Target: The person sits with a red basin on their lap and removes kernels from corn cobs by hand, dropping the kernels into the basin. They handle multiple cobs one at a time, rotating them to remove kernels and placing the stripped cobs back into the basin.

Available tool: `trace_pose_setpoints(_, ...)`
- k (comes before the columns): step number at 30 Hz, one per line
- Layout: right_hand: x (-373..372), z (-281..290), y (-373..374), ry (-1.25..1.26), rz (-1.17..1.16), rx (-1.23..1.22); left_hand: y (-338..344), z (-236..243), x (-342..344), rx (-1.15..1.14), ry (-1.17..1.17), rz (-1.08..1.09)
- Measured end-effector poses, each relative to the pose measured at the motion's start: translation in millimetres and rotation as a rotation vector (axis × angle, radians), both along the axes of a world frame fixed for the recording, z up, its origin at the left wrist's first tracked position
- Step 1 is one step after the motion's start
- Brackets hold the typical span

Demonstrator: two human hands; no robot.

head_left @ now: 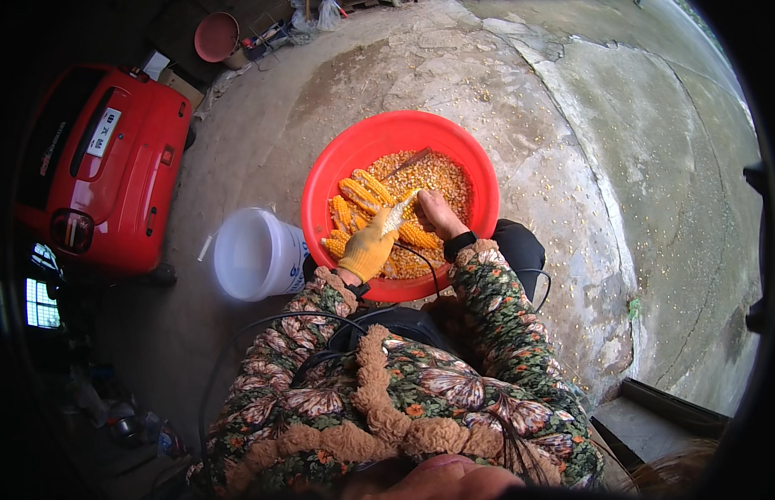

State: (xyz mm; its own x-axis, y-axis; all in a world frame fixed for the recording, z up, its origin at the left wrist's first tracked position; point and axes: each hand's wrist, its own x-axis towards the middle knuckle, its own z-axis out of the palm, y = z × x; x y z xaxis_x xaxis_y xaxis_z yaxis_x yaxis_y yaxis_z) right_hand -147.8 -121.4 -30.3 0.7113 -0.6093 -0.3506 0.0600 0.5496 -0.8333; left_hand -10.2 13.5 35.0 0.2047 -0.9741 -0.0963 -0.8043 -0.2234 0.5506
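A wide red basin (pixel 482 158) stands in front of me with loose corn kernels (pixel 441 173) and several yellow corn cobs (pixel 358 197) in it. Over the basin, my left hand (pixel 371 247), in a yellow work glove, is closed round a partly stripped corn cob (pixel 400 211) whose pale core shows. My bare right hand (pixel 440 215) is at the far end of the same cob, fingers curled against it. A flat, dark tool (pixel 408 162) lies on the kernels at the back of the basin.
A white plastic bucket (pixel 252 254) stands left of the basin. Farther left is a red car (pixel 120 167). Scattered kernels lie on the concrete floor (pixel 521 167). At the far left back is a reddish bowl (pixel 216 37). Black cables (pixel 262 321) run across my lap.
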Motion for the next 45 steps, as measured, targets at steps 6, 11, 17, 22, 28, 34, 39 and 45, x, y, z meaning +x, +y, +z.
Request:
trace_pose_setpoints(6,8,0,6,0.040,-0.204,-0.100,-4,-13,4,0.007,0.078,0.061)
trace_pose_setpoints(11,0,17,7,-0.019,-0.212,0.066,-4,0,1,0.032,0.038,0.064)
trace_pose_setpoints(17,14,-5,5,0.233,-0.218,-0.378,-1,7,-5,0.058,-0.071,0.013)
trace_pose_setpoints(22,19,-29,4,0.144,-0.210,-0.457,1,-8,-3,0.000,0.014,0.039)
trace_pose_setpoints(28,20,-26,9,0.085,-0.315,-0.434,0,-15,2,-0.056,0.095,0.060)
trace_pose_setpoints(34,12,-7,11,0.066,-0.291,-0.269,-2,-16,4,-0.070,0.115,0.069)
trace_pose_setpoints(39,13,15,22,0.080,-0.219,-0.145,-3,-11,0,-0.118,0.131,0.061)
trace_pose_setpoints(45,11,22,26,0.120,-0.070,-0.085,-2,-1,-8,0.030,-0.056,0.093)
